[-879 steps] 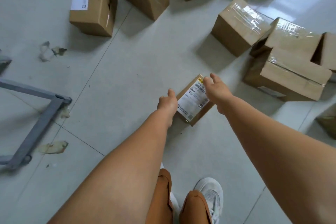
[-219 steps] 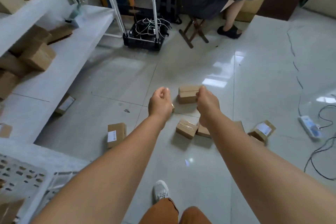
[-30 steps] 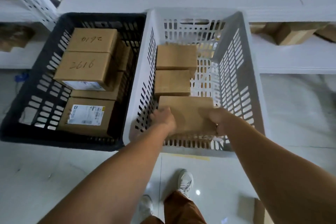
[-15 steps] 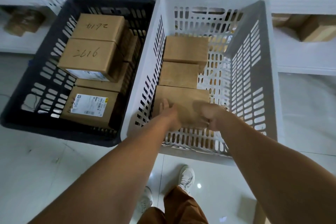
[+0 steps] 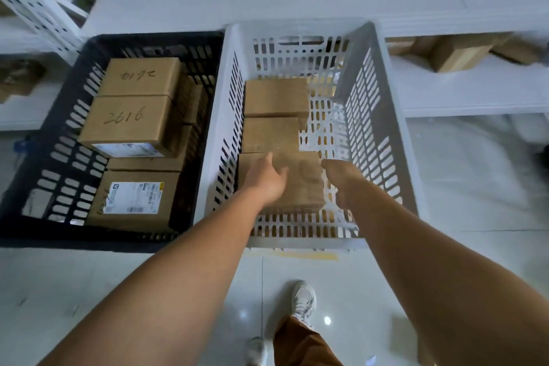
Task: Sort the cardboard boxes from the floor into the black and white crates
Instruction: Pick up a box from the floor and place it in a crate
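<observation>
A person is leaning over two crates that are sitting side by side on the floor. The black crate (image 5: 59, 140) is on the left and the white crate (image 5: 383, 140) is on the right.

The near box (image 5: 300, 184) is lying flat in the white crate, at the end closest to the person. Two more boxes are lying in a row behind it. Its long side is running left to right, from one hand to the other.

The left hand (image 5: 269, 178) is resting on the left part of the box top, with its fingers out straight. The right hand (image 5: 346, 180) is hanging just beside the right end of the box. Its fingers are loosely bent and are holding nothing. Whether it is touching the box cannot be told. The hands are apart, with the box between them.

The box looks set down, so both hands probably need to be coming up and back toward the person next. The left hand is the nearer one.
</observation>
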